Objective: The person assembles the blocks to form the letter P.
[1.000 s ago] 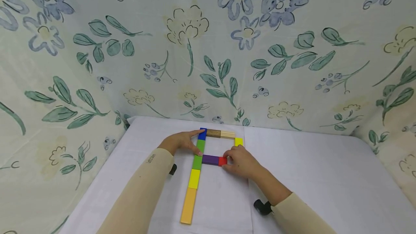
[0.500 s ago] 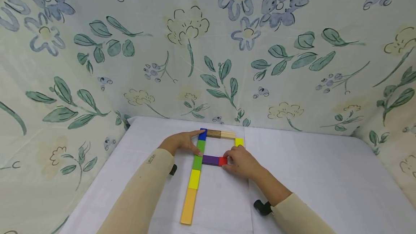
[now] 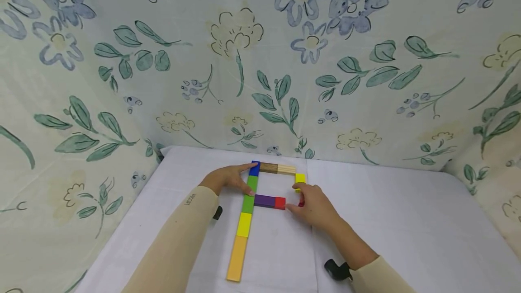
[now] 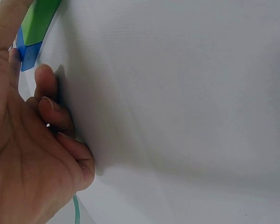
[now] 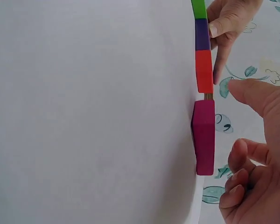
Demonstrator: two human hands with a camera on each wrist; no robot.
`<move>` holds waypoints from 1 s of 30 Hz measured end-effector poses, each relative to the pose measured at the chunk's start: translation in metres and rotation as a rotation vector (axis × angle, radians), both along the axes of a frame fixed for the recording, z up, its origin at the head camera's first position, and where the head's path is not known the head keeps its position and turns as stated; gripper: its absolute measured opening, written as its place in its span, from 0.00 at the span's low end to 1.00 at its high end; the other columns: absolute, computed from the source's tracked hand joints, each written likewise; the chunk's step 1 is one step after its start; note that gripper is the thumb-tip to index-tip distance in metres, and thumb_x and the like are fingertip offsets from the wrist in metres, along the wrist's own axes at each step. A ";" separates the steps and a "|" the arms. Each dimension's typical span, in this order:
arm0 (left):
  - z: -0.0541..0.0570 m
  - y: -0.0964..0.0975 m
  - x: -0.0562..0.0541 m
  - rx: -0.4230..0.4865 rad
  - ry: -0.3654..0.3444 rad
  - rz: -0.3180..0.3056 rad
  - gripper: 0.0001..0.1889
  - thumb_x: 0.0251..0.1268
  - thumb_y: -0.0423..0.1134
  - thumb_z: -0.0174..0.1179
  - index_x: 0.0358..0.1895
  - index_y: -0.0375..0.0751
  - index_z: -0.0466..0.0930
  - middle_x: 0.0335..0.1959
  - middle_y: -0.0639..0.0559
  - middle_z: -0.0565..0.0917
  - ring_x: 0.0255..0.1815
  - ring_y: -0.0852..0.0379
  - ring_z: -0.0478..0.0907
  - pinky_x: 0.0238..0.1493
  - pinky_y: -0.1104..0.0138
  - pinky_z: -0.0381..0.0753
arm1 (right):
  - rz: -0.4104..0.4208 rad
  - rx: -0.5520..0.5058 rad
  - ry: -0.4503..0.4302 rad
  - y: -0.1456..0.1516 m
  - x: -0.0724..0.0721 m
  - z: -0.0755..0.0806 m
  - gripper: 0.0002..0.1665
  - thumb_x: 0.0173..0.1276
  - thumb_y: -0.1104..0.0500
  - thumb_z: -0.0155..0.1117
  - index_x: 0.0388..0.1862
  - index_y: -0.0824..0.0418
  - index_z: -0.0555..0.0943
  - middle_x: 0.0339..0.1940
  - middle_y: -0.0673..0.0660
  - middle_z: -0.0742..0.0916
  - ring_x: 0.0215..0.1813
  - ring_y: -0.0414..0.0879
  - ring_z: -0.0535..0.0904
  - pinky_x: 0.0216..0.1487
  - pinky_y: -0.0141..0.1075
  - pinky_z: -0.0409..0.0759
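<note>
My left hand (image 3: 225, 179) spreads along the far end of a column of flat wooden blocks. Its index fingertip is on the blue block (image 3: 254, 170); its thumb rests at the edge of the green blocks (image 3: 249, 203). My right hand (image 3: 315, 203) has thumb and index finger apart, the thumb just right of the red block (image 3: 280, 203) and the index finger at the yellow block (image 3: 300, 178). A magenta block (image 5: 205, 137) lies beside the red one, mostly hidden under this hand in the head view. A purple block (image 3: 264, 200) joins red to green.
Brown and striped pale blocks (image 3: 286, 169) form the far side of the outline. Nearer, a second yellow block (image 3: 244, 224) and a long orange block (image 3: 237, 258) continue the column. The white-covered table (image 3: 390, 220) meets a flowered cloth backdrop (image 3: 260, 58).
My right hand has let go near the red block and shifted right, its fingers spreading and uncovering the red and yellow blocks. The left hand stays in place.
</note>
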State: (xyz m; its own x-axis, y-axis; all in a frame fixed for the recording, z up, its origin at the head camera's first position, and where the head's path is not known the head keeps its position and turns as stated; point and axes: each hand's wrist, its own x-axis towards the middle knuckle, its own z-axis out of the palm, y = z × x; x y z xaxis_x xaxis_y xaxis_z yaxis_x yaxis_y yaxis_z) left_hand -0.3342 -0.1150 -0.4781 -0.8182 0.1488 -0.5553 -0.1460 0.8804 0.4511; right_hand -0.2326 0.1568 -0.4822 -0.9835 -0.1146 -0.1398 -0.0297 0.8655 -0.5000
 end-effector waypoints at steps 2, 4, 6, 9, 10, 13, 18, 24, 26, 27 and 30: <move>0.000 0.000 0.000 -0.004 0.002 -0.003 0.60 0.35 0.62 0.83 0.76 0.86 0.54 0.85 0.52 0.54 0.82 0.38 0.55 0.76 0.33 0.59 | -0.066 -0.009 -0.029 0.008 0.004 -0.001 0.44 0.57 0.41 0.79 0.70 0.53 0.73 0.40 0.55 0.81 0.44 0.48 0.75 0.35 0.34 0.81; 0.000 0.001 0.000 -0.012 0.006 0.000 0.60 0.35 0.62 0.83 0.76 0.87 0.54 0.85 0.53 0.54 0.81 0.38 0.55 0.76 0.33 0.60 | -0.114 -0.009 -0.064 0.016 0.008 -0.002 0.49 0.57 0.40 0.79 0.72 0.54 0.69 0.42 0.56 0.82 0.43 0.48 0.76 0.36 0.35 0.84; 0.000 0.001 0.001 -0.015 0.008 0.005 0.60 0.35 0.62 0.83 0.76 0.87 0.54 0.85 0.53 0.54 0.81 0.38 0.55 0.76 0.33 0.59 | -0.138 -0.009 -0.104 0.023 0.011 -0.003 0.52 0.56 0.40 0.80 0.73 0.56 0.67 0.42 0.56 0.83 0.41 0.48 0.77 0.36 0.36 0.84; 0.001 0.000 0.000 -0.015 0.010 0.005 0.60 0.36 0.62 0.83 0.76 0.87 0.54 0.85 0.53 0.54 0.81 0.38 0.56 0.76 0.33 0.59 | -0.144 -0.019 -0.156 0.030 0.013 -0.007 0.52 0.54 0.42 0.81 0.73 0.56 0.67 0.40 0.55 0.83 0.38 0.48 0.76 0.34 0.35 0.83; 0.001 0.000 0.000 -0.011 0.009 0.004 0.60 0.36 0.62 0.83 0.76 0.87 0.54 0.85 0.53 0.54 0.81 0.38 0.55 0.76 0.33 0.59 | -0.140 -0.023 -0.164 0.031 0.014 -0.008 0.51 0.54 0.42 0.81 0.72 0.56 0.68 0.39 0.55 0.82 0.38 0.47 0.76 0.34 0.35 0.82; 0.000 0.000 0.000 -0.004 0.010 -0.007 0.60 0.36 0.62 0.83 0.76 0.86 0.54 0.85 0.53 0.53 0.82 0.38 0.55 0.77 0.33 0.59 | -0.135 -0.034 -0.164 0.033 0.015 -0.010 0.47 0.54 0.44 0.81 0.69 0.56 0.70 0.37 0.55 0.81 0.37 0.47 0.76 0.32 0.34 0.79; -0.001 0.000 -0.001 0.002 0.009 -0.006 0.60 0.36 0.62 0.83 0.77 0.86 0.54 0.85 0.52 0.53 0.82 0.38 0.54 0.77 0.33 0.58 | -0.138 -0.041 -0.132 0.030 0.017 -0.009 0.44 0.56 0.43 0.80 0.66 0.57 0.72 0.35 0.54 0.81 0.36 0.47 0.75 0.31 0.33 0.77; -0.003 -0.001 -0.001 0.005 0.004 -0.007 0.60 0.35 0.63 0.83 0.76 0.86 0.54 0.85 0.52 0.53 0.82 0.38 0.55 0.77 0.33 0.59 | -0.194 -0.053 -0.099 0.017 0.021 -0.006 0.44 0.56 0.42 0.79 0.64 0.61 0.72 0.36 0.56 0.83 0.36 0.47 0.76 0.30 0.33 0.80; -0.002 -0.001 -0.001 0.004 0.006 -0.007 0.60 0.35 0.63 0.83 0.76 0.86 0.54 0.85 0.52 0.53 0.82 0.38 0.55 0.77 0.33 0.59 | -0.216 -0.040 -0.087 0.012 0.023 -0.006 0.43 0.56 0.42 0.79 0.63 0.61 0.72 0.37 0.57 0.83 0.37 0.47 0.77 0.31 0.33 0.81; -0.002 0.000 -0.001 0.004 0.006 -0.008 0.60 0.35 0.63 0.83 0.76 0.86 0.54 0.85 0.52 0.53 0.82 0.38 0.55 0.77 0.33 0.59 | -0.220 -0.031 -0.080 0.009 0.023 -0.006 0.43 0.56 0.41 0.79 0.62 0.62 0.73 0.37 0.57 0.84 0.37 0.47 0.77 0.31 0.33 0.81; -0.002 0.000 -0.001 0.003 0.004 -0.007 0.60 0.35 0.62 0.83 0.76 0.87 0.54 0.85 0.52 0.53 0.82 0.38 0.55 0.77 0.33 0.59 | -0.228 -0.006 -0.065 0.004 0.022 -0.008 0.41 0.56 0.40 0.78 0.60 0.62 0.74 0.35 0.56 0.84 0.36 0.47 0.77 0.31 0.34 0.81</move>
State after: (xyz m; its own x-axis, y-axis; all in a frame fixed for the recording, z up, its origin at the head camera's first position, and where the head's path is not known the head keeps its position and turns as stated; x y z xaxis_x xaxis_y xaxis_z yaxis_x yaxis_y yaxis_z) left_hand -0.3348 -0.1154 -0.4796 -0.8192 0.1563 -0.5517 -0.1381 0.8800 0.4544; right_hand -0.2105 0.1611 -0.4900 -0.9730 0.1081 -0.2039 0.1984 0.8430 -0.5000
